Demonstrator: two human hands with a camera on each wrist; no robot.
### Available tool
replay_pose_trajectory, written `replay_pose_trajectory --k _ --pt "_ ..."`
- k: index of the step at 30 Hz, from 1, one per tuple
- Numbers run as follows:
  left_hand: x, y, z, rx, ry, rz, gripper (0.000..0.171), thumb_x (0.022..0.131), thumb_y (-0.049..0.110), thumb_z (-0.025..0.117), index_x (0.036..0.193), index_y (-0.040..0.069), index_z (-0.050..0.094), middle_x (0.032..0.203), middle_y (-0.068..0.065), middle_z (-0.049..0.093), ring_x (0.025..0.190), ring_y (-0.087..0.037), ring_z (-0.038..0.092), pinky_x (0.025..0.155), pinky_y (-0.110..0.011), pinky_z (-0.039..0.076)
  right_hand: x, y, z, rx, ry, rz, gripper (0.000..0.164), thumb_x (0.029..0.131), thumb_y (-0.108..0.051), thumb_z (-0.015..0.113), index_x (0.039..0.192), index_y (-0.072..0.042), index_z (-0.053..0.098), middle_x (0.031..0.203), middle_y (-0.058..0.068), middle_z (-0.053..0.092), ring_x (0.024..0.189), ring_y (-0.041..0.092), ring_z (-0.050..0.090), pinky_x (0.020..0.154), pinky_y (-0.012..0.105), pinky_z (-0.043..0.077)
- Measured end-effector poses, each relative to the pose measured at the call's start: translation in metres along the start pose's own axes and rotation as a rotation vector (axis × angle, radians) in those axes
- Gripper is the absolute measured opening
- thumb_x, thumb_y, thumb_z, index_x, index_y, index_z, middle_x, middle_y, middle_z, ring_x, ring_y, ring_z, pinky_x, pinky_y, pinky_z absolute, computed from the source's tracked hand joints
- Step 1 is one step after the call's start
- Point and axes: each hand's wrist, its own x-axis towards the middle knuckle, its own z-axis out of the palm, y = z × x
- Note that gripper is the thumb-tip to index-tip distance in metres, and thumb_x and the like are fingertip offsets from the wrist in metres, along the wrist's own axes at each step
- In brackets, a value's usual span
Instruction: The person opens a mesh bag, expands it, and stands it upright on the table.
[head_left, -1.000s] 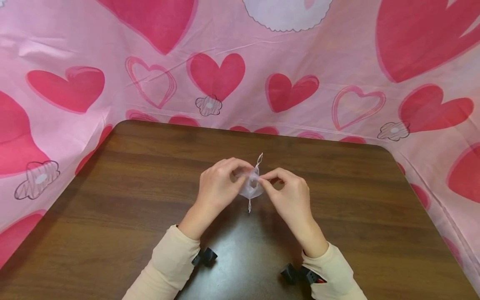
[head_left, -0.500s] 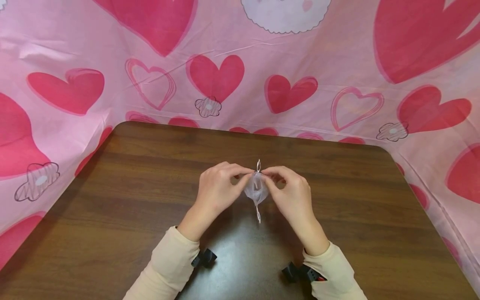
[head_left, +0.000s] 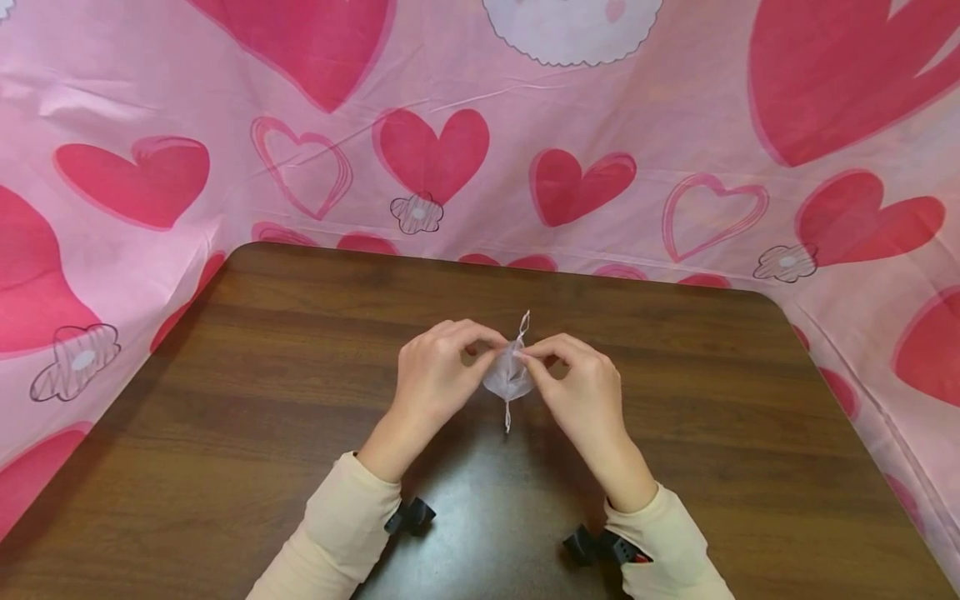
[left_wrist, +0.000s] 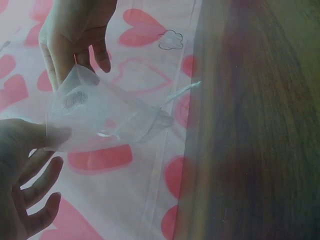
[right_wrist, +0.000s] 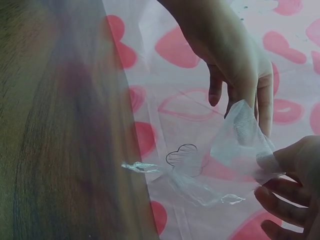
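A small sheer white drawstring pouch (head_left: 508, 375) is held up over the table between both hands. My left hand (head_left: 441, 367) pinches its left edge between thumb and index finger. The right hand (head_left: 581, 383) pinches the edge opposite, fingertips close to the left ones. One cord loop (head_left: 524, 323) sticks out at the far side and another (head_left: 507, 417) at the near side. In the left wrist view the pouch (left_wrist: 100, 117) is stretched between the two hands, its thin mesh letting the background through. The right wrist view has the gathered cord (right_wrist: 142, 167) pointing left. Nothing shows inside the pouch.
A dark brown wooden table (head_left: 262, 400) lies under the hands. Pink cloth with red hearts (head_left: 581, 187) hangs around its back and sides. Black wrist cameras (head_left: 411, 517) are strapped at both cream sleeves.
The pouch shifted toward me and its cord loops lined up half a second ago; now it is tilted and slightly farther away again. Its mouth looks narrower than one second ago.
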Motion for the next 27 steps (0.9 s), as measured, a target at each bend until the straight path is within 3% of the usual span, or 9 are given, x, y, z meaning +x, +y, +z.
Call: replay_pose_trajectory --k 6,14,18,23,27 --pt "-0.0014 -0.0002 -0.0005 0.018 -0.058 -0.024 0.009 0.081 0.025 0.082 0.089 0.027 0.079 0.082 0.015 0.070 0.072 -0.004 0.059 0.053 -0.028 0.043 -0.0015 0.0035 0.0034 0.000 0.025 -0.010 0.011 0.078 -0.005 0.083 0.083 -0.012 0.076 0.075 -0.002 0.070 0.065 0.018 0.064 0.057 0.033 0.048" --pt "0.0010 -0.0013 -0.0015 0.046 0.011 -0.080 0.009 0.079 0.021 0.083 0.083 0.024 0.075 0.075 0.011 0.067 0.067 -0.008 0.057 0.053 -0.032 0.044 -0.0017 0.0013 0.0044 -0.025 -0.012 0.007 0.013 0.081 -0.014 0.083 0.093 -0.013 0.077 0.074 -0.003 0.067 0.064 0.015 0.062 0.052 0.033 0.042" --pt "0.0017 -0.0012 -0.0019 0.046 -0.065 -0.080 0.015 0.080 0.023 0.083 0.090 0.024 0.073 0.077 0.011 0.066 0.072 -0.007 0.059 0.055 -0.033 0.046 -0.0016 0.0012 0.0035 -0.042 -0.022 0.036 0.007 0.082 -0.012 0.081 0.086 -0.013 0.076 0.074 -0.002 0.066 0.062 0.017 0.062 0.052 0.034 0.041" --pt "0.0003 -0.0010 0.0000 0.037 -0.202 -0.015 0.027 0.080 0.030 0.083 0.104 0.025 0.073 0.083 0.013 0.067 0.077 -0.006 0.062 0.058 -0.030 0.048 -0.0020 0.0027 0.0034 -0.084 -0.021 0.065 0.010 0.079 -0.011 0.083 0.082 -0.012 0.074 0.073 0.000 0.067 0.057 0.019 0.059 0.051 0.035 0.041" --pt "-0.0009 0.0001 0.0003 0.051 -0.196 0.020 0.024 0.082 0.030 0.082 0.105 0.026 0.076 0.083 0.013 0.069 0.074 -0.006 0.061 0.057 -0.029 0.047 -0.0025 0.0033 0.0038 -0.110 -0.012 0.060 0.010 0.079 -0.012 0.084 0.083 -0.012 0.075 0.073 0.000 0.067 0.054 0.017 0.057 0.050 0.035 0.041"
